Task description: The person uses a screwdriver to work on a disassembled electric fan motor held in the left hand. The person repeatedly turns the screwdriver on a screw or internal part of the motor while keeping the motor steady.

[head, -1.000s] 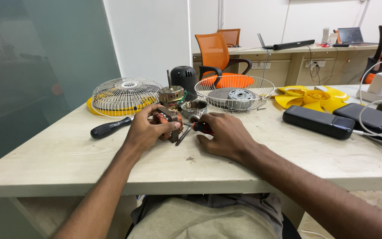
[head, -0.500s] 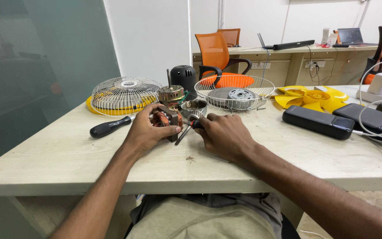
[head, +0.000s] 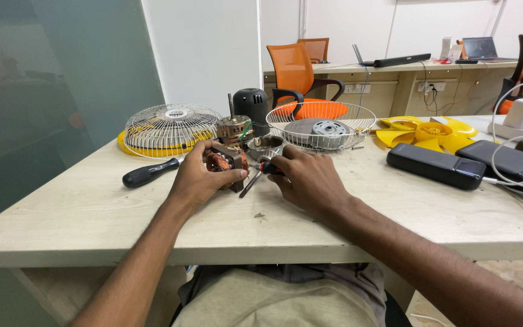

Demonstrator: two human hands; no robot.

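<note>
Left hand [head: 198,178]: grasping the copper-wound motor stator [head: 226,162]; upright on the table [head: 80,224]
Right hand [head: 307,178]: clenched on a screwdriver [head: 255,177]; shaft slanting down-left toward the stator, just beside it

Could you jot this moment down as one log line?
left hand: grips motor stator | right hand: holds screwdriver at it | table

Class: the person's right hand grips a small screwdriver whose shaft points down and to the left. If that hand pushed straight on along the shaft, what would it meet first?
Probably the motor stator held in the left hand, beside the screwdriver tip; depth is unclear.
</note>
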